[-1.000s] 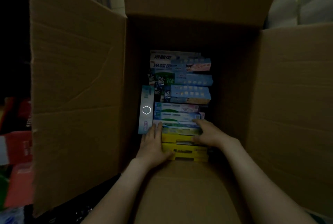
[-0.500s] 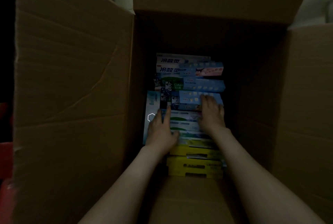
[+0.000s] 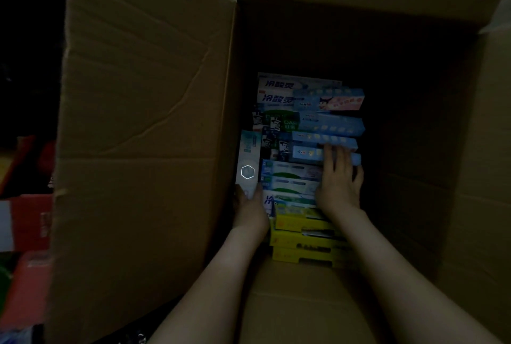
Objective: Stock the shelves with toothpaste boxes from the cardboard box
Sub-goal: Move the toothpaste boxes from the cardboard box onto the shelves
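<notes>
1. Your left hand (image 3: 250, 212) has left the top of the stack (image 3: 290, 177), where it lay half a second ago. It now sits at the stack's left edge, with thumb and fingers seemingly pinching the near end of the teal box (image 3: 247, 155). The light is dim, so the grip is not plain.
2. Your right hand (image 3: 340, 183) was down by the yellow boxes (image 3: 301, 252) a second ago. It has stayed up on the blue boxes (image 3: 329, 122), right of centre. Its fingers are straight and spread, lying flat on the nearest blue one, and it grips nothing.
3. This probably means the feeling-about is over and you have chosen the teal box to take out first. Nothing is lifted yet, and no shelf is in view.
4. All the toothpaste lies deep in the carton (image 3: 143, 150), in one column at mid-frame, close to its left inner wall. The carton's right half is too dark to read.
5. The stacked boxes lie flat with printed faces up, and their long axes run across the frame from left to right.
6. The teal box differs. It stands on a narrow edge, squeezed between the stack and the carton wall. Its long axis runs up the frame, from your left hand toward the top.
7. Lifting it straight up by the near end should free it. Your flat right hand looks well placed to keep the stack from sliding.
</notes>
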